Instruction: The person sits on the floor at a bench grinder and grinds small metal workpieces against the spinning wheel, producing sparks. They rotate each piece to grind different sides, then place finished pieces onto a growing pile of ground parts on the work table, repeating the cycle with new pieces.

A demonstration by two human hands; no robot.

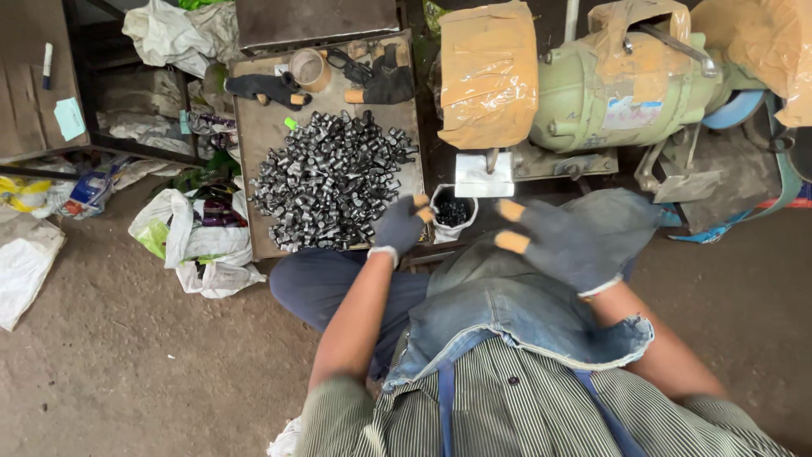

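Note:
My left hand, in a dark glove with orange fingertips, reaches forward to the near edge of a pile of small grey metal parts on a flat metal tray. Its fingers are curled; whether they hold a part cannot be seen. My right hand, in the same kind of glove, hovers over a blue denim apron on my lap, fingers spread, holding nothing. A small white bag of dark parts sits between my hands.
A green bench grinder with tan-wrapped guards stands ahead, a metal tool rest in front. Spare gloves and a tape roll lie on the tray's far end. Plastic bags and sacks lie on the dirt floor at left.

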